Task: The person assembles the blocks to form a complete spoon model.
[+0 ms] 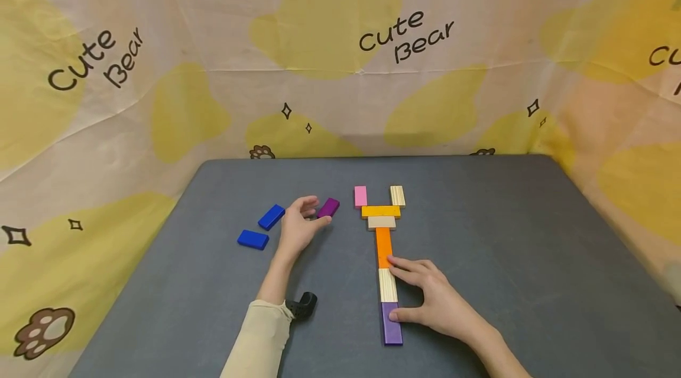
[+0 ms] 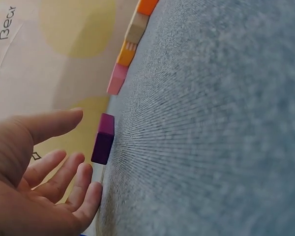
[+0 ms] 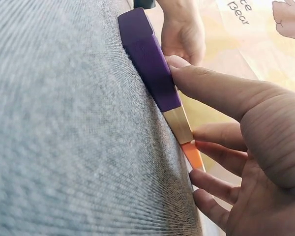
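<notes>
A dark magenta block (image 1: pixel 328 207) lies on the table between the thumb and fingers of my left hand (image 1: pixel 299 225). In the left wrist view a gap shows between that hand and the magenta block (image 2: pixel 103 139). My right hand (image 1: pixel 438 298) rests along a column of blocks. Its thumb touches the purple block (image 1: pixel 392 330), and a fingertip is at the orange block (image 1: pixel 383 245). Between those two lies a ridged pale wooden block (image 1: pixel 388 285). Crosswise above the column lie a plain beige block (image 1: pixel 381 223) and a yellow-orange block (image 1: pixel 380 211).
At the column's far end stand a pink block (image 1: pixel 360 196) on the left and another ridged wooden block (image 1: pixel 397 196) on the right. Two blue blocks (image 1: pixel 253 239) lie left of my left hand. A patterned cloth (image 1: pixel 330 23) hangs behind the grey table (image 1: pixel 505 236).
</notes>
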A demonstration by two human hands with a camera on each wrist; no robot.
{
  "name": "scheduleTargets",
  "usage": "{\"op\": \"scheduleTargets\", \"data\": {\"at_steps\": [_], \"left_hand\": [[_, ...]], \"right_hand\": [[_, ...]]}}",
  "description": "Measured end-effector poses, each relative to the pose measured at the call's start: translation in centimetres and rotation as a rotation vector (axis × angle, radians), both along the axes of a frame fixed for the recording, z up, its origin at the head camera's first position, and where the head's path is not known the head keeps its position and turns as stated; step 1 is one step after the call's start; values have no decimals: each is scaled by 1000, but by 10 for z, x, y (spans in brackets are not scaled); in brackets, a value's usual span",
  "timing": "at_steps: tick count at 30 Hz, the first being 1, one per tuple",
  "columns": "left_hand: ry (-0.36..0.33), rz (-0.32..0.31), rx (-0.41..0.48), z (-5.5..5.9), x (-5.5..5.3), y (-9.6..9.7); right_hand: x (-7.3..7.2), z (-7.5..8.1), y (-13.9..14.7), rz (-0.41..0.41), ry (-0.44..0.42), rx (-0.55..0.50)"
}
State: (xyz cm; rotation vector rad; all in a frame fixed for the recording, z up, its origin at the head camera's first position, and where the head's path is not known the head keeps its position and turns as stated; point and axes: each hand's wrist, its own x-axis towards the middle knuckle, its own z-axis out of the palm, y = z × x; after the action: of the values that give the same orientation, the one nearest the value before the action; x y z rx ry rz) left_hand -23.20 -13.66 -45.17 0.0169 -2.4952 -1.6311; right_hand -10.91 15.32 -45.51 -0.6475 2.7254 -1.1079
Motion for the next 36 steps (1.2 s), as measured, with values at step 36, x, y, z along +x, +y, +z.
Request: {"op": "scheduleTargets", "data": {"at_steps": [36], "left_hand": [[-51,94,-83,-9,-7,6]], "right_hand": [[0,2,-1,-5,-7,28]]}}
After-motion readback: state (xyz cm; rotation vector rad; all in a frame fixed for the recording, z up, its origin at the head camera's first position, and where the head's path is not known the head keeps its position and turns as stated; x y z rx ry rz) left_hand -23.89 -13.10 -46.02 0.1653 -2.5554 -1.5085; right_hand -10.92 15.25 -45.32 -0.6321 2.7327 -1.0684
